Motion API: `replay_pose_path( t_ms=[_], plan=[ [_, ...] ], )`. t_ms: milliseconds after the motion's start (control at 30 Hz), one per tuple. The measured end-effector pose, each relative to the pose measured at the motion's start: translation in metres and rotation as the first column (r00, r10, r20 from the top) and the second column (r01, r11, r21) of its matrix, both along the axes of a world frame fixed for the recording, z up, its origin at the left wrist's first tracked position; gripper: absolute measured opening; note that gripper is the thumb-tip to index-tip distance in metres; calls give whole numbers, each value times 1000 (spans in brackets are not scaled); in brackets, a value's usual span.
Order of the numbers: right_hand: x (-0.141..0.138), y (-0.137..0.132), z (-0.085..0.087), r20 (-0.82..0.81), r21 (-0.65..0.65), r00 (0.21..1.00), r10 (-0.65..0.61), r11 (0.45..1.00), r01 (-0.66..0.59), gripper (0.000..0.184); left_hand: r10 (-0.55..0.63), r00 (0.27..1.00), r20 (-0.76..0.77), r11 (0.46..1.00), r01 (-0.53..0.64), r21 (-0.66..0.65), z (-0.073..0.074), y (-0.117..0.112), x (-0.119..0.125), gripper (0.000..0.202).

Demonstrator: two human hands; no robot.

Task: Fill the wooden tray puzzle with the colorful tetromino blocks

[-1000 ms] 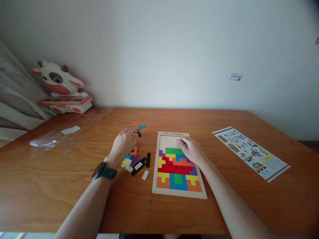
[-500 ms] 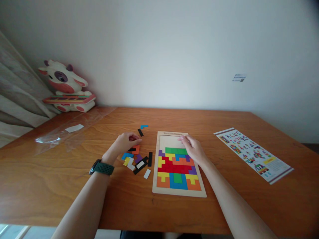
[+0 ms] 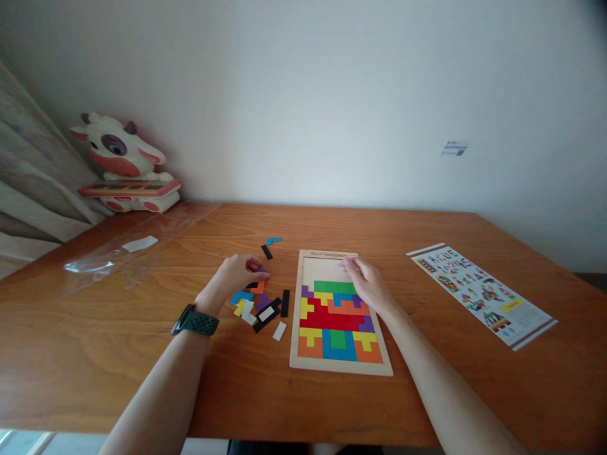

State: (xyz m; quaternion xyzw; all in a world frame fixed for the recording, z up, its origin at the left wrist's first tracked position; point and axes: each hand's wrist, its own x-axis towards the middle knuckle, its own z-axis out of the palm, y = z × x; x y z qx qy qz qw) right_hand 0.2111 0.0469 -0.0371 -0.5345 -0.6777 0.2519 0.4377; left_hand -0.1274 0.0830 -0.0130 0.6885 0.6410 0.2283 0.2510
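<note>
Pinching a purple piece (image 3: 262, 271) between thumb and fingertips, the left hand (image 3: 244, 272) hangs over the far edge of a loose heap of flat puzzle pieces. Right under this grip is an orange piece (image 3: 258, 288), partly hidden by the hand, with a bit of black beside it. Nearer the body from the pinch come a blue piece (image 3: 241, 296), a yellow piece (image 3: 240, 307), a white piece (image 3: 248, 314) and a second purple piece (image 3: 263, 303). To the near right of the grip are a black frame-like shape (image 3: 260, 326) with white at its middle, a black bar (image 3: 285, 303) and a small white rectangle (image 3: 279, 331). Just beyond the fingertips rests a short black piece (image 3: 267, 252), and past that a blue L-shaped piece (image 3: 274, 241).

Right of the pinch lies the wooden tray (image 3: 294, 328), its near and middle parts filled with coloured pieces, its far part showing bare wood. The right hand (image 3: 353, 268) rests at the tray's far right corner, fingers curled; whether it grasps anything cannot be told. Well to the right of that hand, a printed sheet (image 3: 484, 294) lies flat on the table (image 3: 403, 404). Far left of the pinching hand are a clear plastic bag (image 3: 92, 266) and, behind it, a cow-shaped toy keyboard (image 3: 128, 167).
</note>
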Motion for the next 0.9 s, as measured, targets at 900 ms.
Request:
replay_pose_path(
  t_ms=[900],
  plan=[
    [-1,-1,2,40,16,999,23,1000,-23,50,-252,928,275,957,281,-69,2,-9,31,29]
  ],
)
